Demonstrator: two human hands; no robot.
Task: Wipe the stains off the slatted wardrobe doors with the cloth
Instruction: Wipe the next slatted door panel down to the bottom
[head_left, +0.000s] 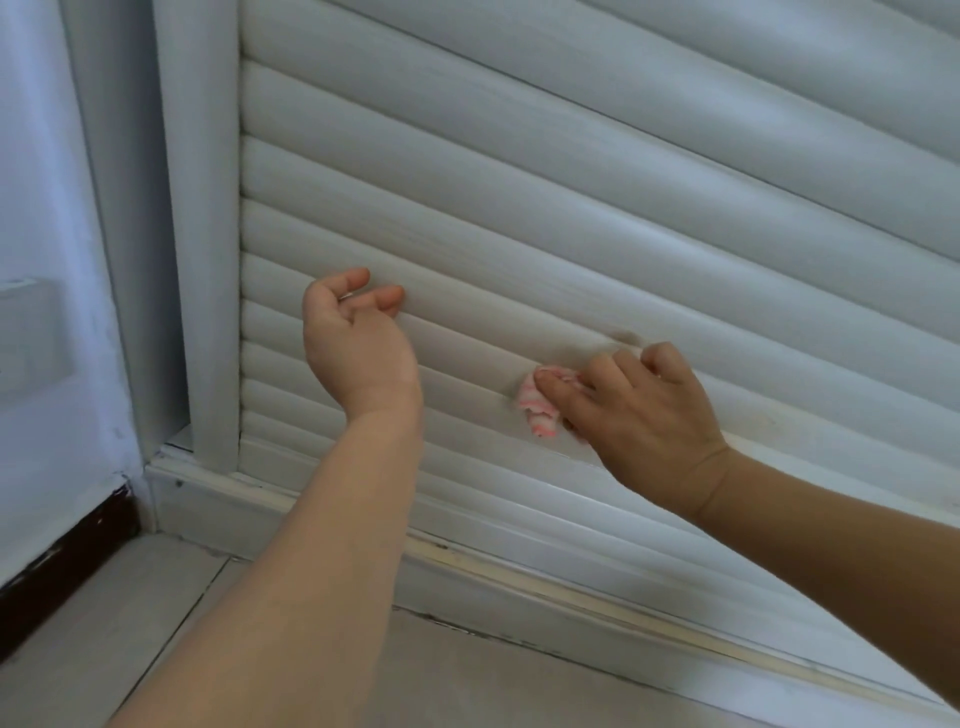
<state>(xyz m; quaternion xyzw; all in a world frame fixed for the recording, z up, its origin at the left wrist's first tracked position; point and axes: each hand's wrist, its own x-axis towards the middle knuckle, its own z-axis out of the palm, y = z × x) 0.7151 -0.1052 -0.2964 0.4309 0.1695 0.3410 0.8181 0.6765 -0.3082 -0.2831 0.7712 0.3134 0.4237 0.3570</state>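
Right hand (644, 405) fingers bunch and press a small, soft, light pink-and-white cloth (537, 408) against the white slatted wardrobe door (571, 171), just below a brownish stain (626, 336). Left hand (356, 343), loosely curled, fingertips touching slats left of the cloth.

A home bedroom corner: white slatted wardrobe door (571, 218), tiled floor (156, 613), wall socket (31, 338).

From my feed I see a pale blue-white wall (47, 218) at the left, with a white switch plate (28, 332) set into it; a dark brown skirting board (62, 551) runs along its foot; the floor (130, 613) is pale beige tile with thin dark joints; soft, cool light falls evenly, leaving faint sheen.
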